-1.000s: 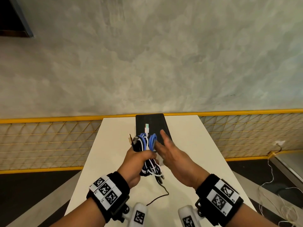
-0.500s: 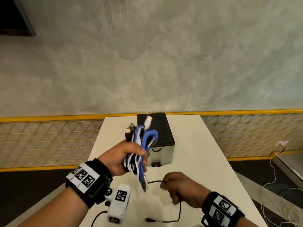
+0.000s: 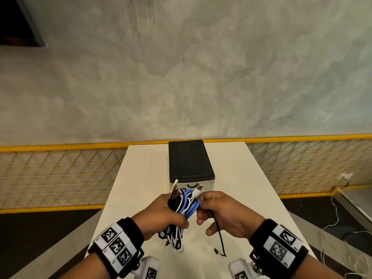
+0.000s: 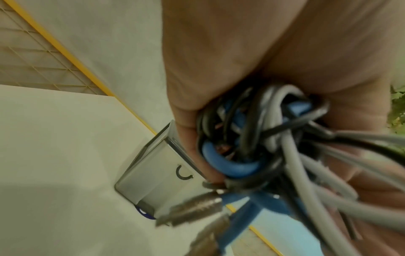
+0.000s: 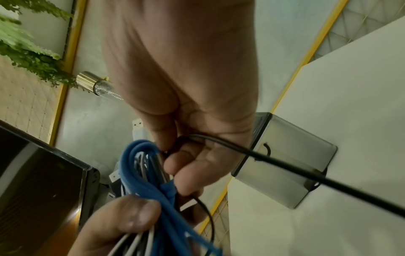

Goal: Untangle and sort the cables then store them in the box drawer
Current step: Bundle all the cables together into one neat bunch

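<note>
Head view gives me the clearest read: my left hand (image 3: 161, 214) is wrapped tight around a tangled bundle of cables (image 3: 182, 206), blue, white and black strands together, with loops hanging below the fist over the tabletop (image 3: 141, 178). Two metal plugs stick up out of the bundle's top, just in front of the box drawer (image 3: 191, 162). My right hand (image 3: 223, 214) is right beside the bundle, fingers curled and pinching a thin black cable (image 3: 218, 232) whose free end trails down to the tabletop near me.

In the right wrist view I see that black cable (image 5: 306, 175) running out from between thumb and fingers, the blue loops (image 5: 144, 171) touching my fingertips. In the left wrist view the bundle (image 4: 263, 147) fills my palm, a blurred metal plug below it.

The box drawer stands closed at the middle of the tabletop, black lid on top, pale front with a small dark curved pull (image 4: 183, 172). I can read no brand or writing on it or on the cables; the only markings are black-and-white square codes on my wristbands (image 3: 116, 244).
</note>
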`<state>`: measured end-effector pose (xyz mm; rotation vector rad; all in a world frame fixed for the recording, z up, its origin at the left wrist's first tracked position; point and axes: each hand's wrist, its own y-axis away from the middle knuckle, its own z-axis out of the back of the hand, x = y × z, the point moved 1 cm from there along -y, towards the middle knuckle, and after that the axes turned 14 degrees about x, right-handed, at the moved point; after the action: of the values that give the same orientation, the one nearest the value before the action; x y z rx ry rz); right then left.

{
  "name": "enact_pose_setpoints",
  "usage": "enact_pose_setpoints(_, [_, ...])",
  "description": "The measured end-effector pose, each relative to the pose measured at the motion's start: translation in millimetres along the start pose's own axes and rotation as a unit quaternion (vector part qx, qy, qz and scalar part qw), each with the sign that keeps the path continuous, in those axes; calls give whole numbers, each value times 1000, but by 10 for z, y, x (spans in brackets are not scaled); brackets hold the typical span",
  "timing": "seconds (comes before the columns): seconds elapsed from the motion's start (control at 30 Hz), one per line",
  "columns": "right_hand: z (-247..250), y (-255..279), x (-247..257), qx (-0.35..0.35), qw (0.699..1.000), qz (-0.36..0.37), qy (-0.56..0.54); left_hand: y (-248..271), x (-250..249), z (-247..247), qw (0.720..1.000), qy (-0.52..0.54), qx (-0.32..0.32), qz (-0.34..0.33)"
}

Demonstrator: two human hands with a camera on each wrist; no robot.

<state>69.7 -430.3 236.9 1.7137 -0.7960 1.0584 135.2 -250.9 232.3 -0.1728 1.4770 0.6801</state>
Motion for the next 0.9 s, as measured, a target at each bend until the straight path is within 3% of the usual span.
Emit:
enact_pose_setpoints(0.2, [-18, -24, 143, -18, 999, 24, 24, -9, 13, -79, 993, 77, -20, -87])
enact_pose_setpoints(0.43, [181, 85, -92, -56, 987, 8, 153, -52, -132, 237, 961, 199, -143, -125])
enact_pose_setpoints(0.6, [100, 83, -219, -154, 979, 106, 84, -74, -149, 352, 961, 219, -135, -97])
enact_pose_setpoints(0.73, [-217, -15, -121, -102, 983, 102, 112, -167, -61, -31, 960, 244, -112, -83])
enact_pose_setpoints(0.9, [-343, 4, -62, -56, 988, 81, 122, -243, 27, -106, 954, 254, -138, -84])
